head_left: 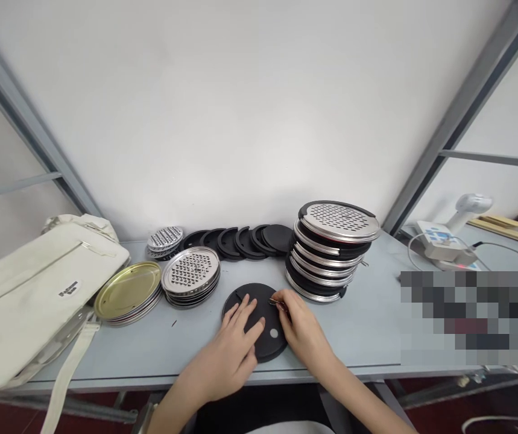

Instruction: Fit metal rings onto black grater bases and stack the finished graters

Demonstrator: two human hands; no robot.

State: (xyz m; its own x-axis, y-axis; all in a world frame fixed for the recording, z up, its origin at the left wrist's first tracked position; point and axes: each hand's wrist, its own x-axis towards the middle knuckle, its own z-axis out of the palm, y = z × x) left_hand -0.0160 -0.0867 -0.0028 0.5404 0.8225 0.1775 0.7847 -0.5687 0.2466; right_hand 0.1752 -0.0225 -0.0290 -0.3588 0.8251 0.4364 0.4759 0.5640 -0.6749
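Head view: tabletop [195, 355]
Left hand [234, 346]: spread on black disc [263, 340]
Right hand [301, 325]: pinching small metal piece [273, 301], at disc's edge

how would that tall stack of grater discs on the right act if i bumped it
The tall stack would probably shift or topple rather than move as one: it leans, and its top disc sits well to the right of the bottom one. The smooth metal rims may let layers slide. With so many metal pieces, it is likely fairly heavy to lift whole.
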